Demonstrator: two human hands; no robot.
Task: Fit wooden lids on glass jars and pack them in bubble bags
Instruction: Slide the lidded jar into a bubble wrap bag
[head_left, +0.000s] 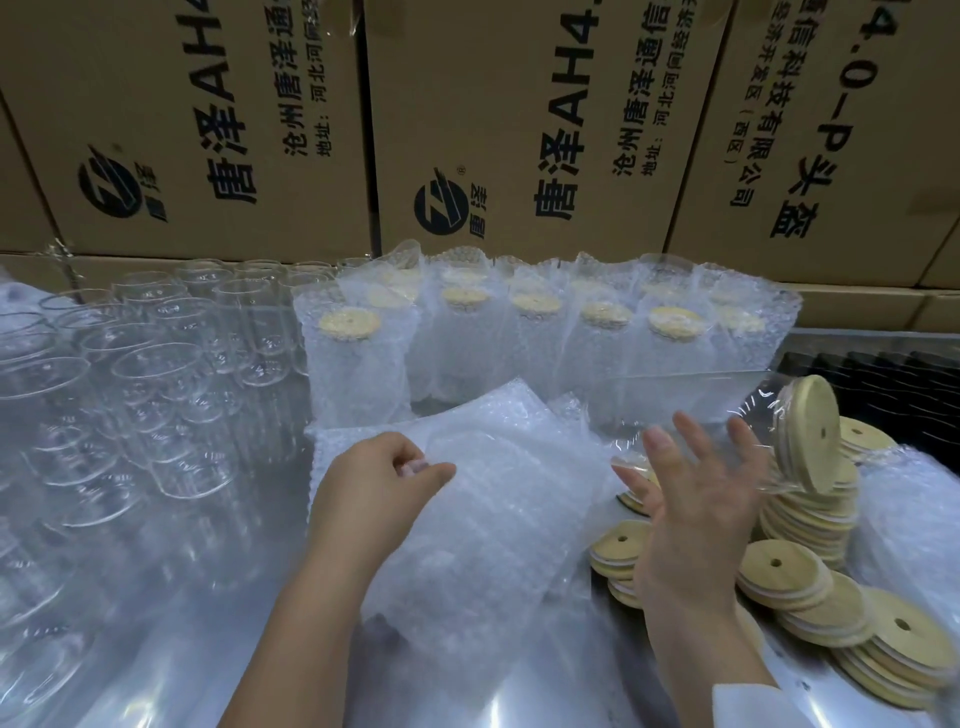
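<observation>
A stack of flat bubble bags (488, 499) lies in the middle in front of me. My left hand (379, 483) pinches the top bag near its left edge. My right hand (691, 493) hovers with spread fingers to the right of the bags, holding nothing, just left of a leaning pile of round wooden lids (810, 499). One lid (805, 431) stands on edge atop that pile. More lids (893, 644) lie loose at the lower right. Several bare glass jars (140, 374) stand at the left. Lidded jars in bubble bags (519, 332) stand in a row behind.
Large cardboard boxes (519, 130) with printed text wall off the back. A dark ribbed tray (883, 374) sits at the far right. Clear plastic film (130, 649) covers the shiny surface at the lower left.
</observation>
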